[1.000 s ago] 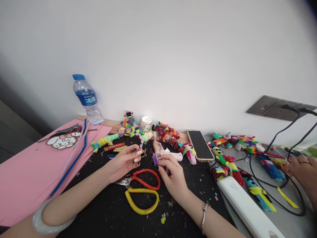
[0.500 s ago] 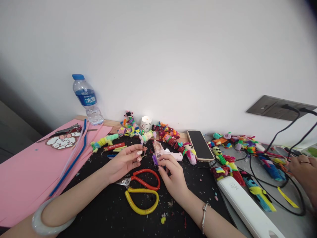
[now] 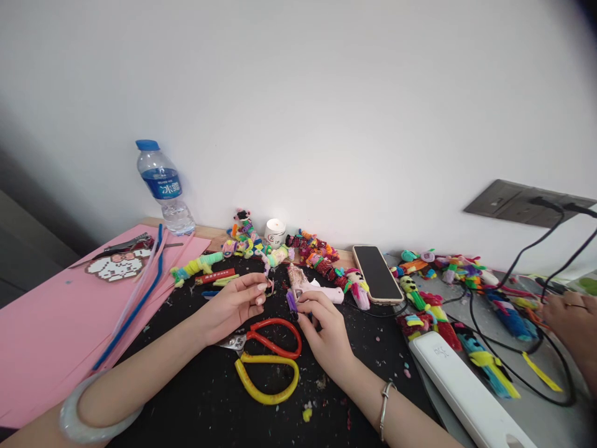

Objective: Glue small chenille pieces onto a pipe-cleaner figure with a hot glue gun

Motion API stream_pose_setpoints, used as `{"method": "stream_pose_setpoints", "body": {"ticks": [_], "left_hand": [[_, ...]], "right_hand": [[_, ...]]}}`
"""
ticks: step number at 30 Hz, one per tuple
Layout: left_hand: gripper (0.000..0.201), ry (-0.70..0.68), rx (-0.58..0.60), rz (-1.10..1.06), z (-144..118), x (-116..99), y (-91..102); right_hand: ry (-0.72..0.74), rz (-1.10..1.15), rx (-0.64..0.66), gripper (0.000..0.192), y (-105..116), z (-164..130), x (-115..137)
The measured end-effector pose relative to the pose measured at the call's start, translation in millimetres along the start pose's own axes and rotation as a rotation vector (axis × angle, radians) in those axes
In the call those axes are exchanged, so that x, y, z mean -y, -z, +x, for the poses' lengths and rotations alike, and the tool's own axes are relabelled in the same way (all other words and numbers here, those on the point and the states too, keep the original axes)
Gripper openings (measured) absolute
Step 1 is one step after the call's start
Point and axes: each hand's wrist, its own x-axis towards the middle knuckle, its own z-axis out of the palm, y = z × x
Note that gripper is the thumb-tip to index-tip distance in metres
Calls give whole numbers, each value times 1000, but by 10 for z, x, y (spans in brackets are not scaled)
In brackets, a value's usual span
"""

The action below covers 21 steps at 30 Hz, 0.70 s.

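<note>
Now, left hand (image 3: pixel 232 305) pinching pink loop (image 3: pixel 269 287), right hand (image 3: pixel 325 330) pinching purple bit (image 3: pixel 291 303), scissors (image 3: pixel 268 354) btwn.

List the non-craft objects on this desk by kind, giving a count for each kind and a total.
Water bottle: 1
Candle: 1
Phone: 1
Scissors: 1
White power strip: 1
Glue gun: 1
Total: 6

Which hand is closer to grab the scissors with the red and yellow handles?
Probably the left hand: its wrist lies right beside the scissors, near the blades. The right hand is near the red handle too, but its fingers already pinch a small purple piece.
</note>
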Motion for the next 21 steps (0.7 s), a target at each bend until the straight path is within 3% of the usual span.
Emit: {"method": "stream_pose_setpoints", "body": {"ticks": [21], "left_hand": [[18, 25, 68, 53, -48, -44, -86]], "right_hand": [[7, -16, -8, 13, 5, 5, 2]]}}
